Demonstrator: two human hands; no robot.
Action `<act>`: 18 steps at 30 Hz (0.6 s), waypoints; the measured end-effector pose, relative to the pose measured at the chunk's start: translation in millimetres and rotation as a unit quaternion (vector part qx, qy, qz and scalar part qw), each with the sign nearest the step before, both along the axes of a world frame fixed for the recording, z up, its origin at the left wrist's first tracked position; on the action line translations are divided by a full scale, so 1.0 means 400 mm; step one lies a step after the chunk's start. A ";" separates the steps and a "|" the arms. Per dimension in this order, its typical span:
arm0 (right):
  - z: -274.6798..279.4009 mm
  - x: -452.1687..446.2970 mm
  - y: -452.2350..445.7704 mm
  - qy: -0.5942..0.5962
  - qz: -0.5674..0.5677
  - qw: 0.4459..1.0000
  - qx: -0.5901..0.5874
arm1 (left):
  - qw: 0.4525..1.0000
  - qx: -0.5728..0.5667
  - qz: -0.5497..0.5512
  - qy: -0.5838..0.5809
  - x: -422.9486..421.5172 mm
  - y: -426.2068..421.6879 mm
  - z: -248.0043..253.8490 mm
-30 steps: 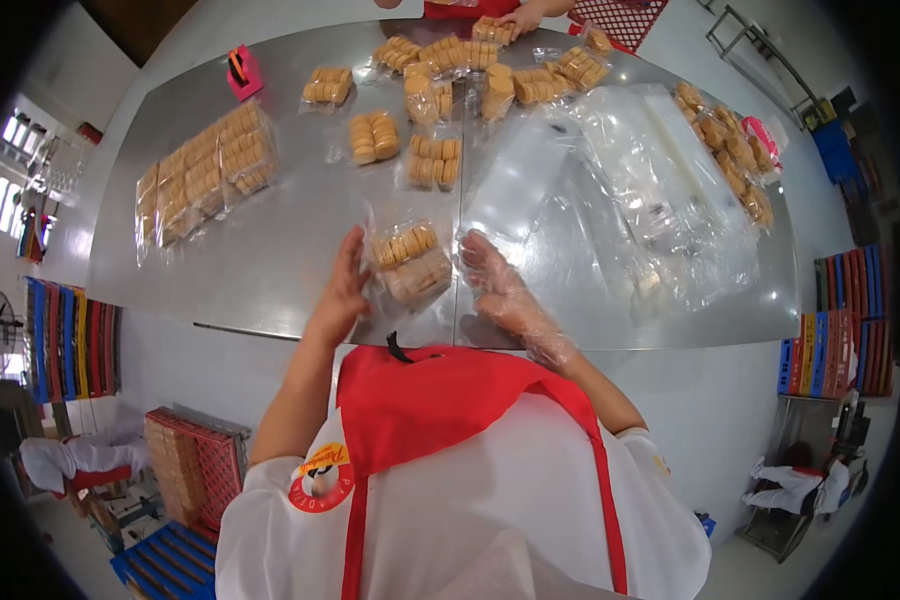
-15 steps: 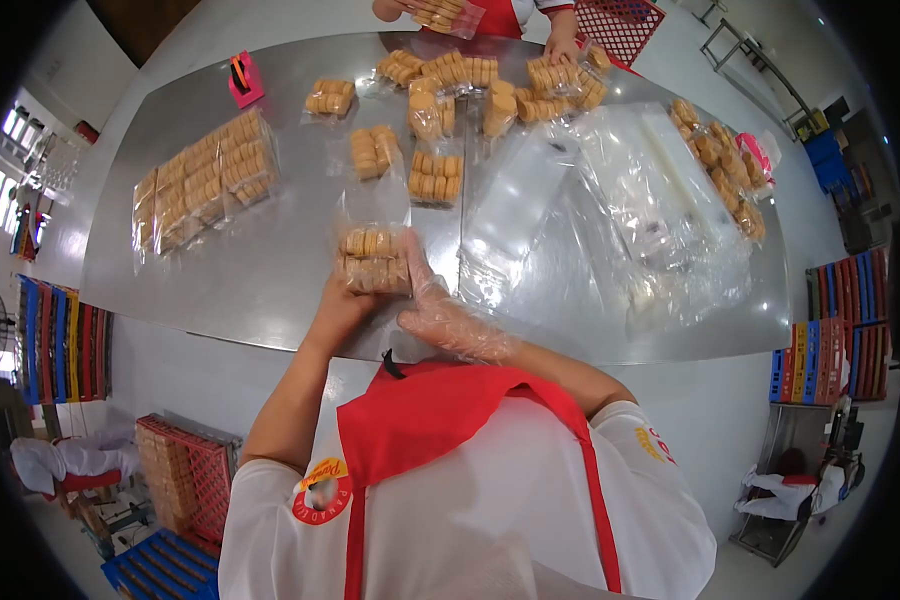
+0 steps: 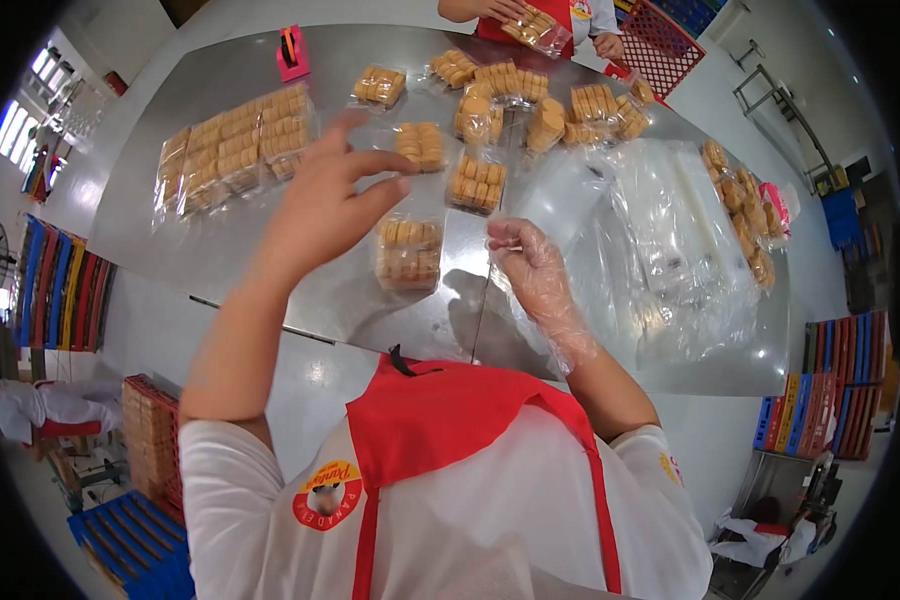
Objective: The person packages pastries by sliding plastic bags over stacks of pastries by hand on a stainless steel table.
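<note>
My left hand (image 3: 335,195) is raised over the steel table (image 3: 340,290), fingers apart, nothing in it. Just right of and below it lies a clear bag of round biscuits (image 3: 408,252), which neither hand touches. My right hand (image 3: 535,265), in a clear plastic glove, is to the right of that bag with its fingers curled; whether they hold anything is too small to tell. Beyond my hands lie more biscuit packs, one (image 3: 477,182) near my right hand and one (image 3: 420,147) beside my left fingertips.
A block of packed biscuits (image 3: 235,150) lies at the left, below a pink tape dispenser (image 3: 292,52). Clear plastic bags (image 3: 670,230) spread over the right side, beside bagged brown pieces (image 3: 740,210). Across the table a person (image 3: 525,20) holds a pack.
My hands have let go of the biscuit bag and moved apart. The left rose up and forward, the right went right. The view has shifted; the person opposite still holds a pack.
</note>
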State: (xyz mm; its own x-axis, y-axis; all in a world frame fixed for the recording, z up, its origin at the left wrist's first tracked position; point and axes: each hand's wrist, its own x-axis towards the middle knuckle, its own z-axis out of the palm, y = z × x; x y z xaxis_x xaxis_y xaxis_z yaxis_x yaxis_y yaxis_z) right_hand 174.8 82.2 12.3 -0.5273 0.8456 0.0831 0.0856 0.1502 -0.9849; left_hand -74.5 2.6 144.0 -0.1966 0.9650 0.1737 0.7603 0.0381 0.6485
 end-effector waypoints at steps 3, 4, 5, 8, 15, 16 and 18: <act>-0.004 0.021 -0.031 -0.034 0.030 0.999 0.003 | 0.981 -0.173 -0.030 0.086 -0.009 0.065 0.032; -0.016 0.029 -0.040 -0.034 0.040 0.999 0.007 | 0.968 -0.221 -0.053 0.110 -0.012 0.080 0.033; -0.022 0.035 -0.044 -0.033 0.048 0.998 0.012 | 0.968 -0.223 -0.052 0.102 -0.015 0.083 0.023; 0.021 0.061 -0.059 -0.077 0.060 0.995 -0.007 | 0.968 -0.234 -0.061 0.063 -0.032 0.080 0.013; 0.349 -0.017 -0.037 0.087 0.054 0.848 0.520 | 0.956 -0.042 -0.204 0.205 0.001 0.077 0.057; 0.373 -0.034 -0.044 0.117 0.091 0.825 0.545 | 0.924 0.046 -0.247 0.287 0.012 0.078 0.050; 0.326 -0.055 -0.046 -0.032 0.095 0.852 0.515 | 0.929 -0.078 -0.205 0.299 0.082 0.044 0.070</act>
